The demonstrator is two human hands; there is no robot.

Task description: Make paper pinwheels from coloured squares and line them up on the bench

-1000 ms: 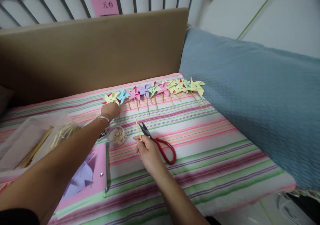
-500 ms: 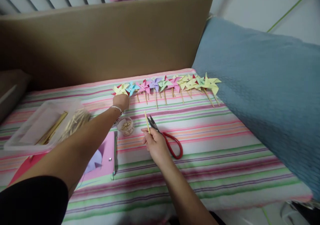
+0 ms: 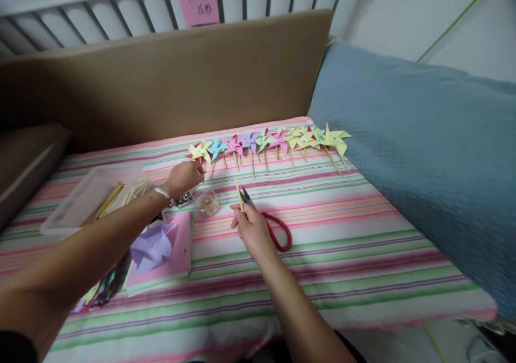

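Observation:
My left hand [image 3: 186, 177], wearing a bracelet, is just below the yellow pinwheel [image 3: 200, 151] at the left end of a row. Its fingers are bent and slightly apart, close to that pinwheel's stick. My right hand [image 3: 252, 226] pinches a short wooden stick [image 3: 239, 193] that points away from me. Under and beside this hand lies a pair of scissors [image 3: 278, 233] with red handles, its dark blades partly hidden. Farther right, several paper pinwheels, among them a blue one [image 3: 216, 148], a purple one [image 3: 250, 141] and a pink one [image 3: 234, 146], lie on the striped cloth [image 3: 342, 250].
A small clear tub [image 3: 207, 204] of little wooden pieces stands between my hands. At left are a clear plastic box [image 3: 60, 212] with sticks, and a purple folded paper pinwheel [image 3: 153, 247] on pink sheets [image 3: 183, 244]. A brown board [image 3: 181, 78] and blue cushion [image 3: 403, 153] border the cloth.
My left hand has drawn back left and down from the yellow pinwheel, which stays in the row. The purple folded paper shows more fully. My right hand keeps its stick; the view has shifted.

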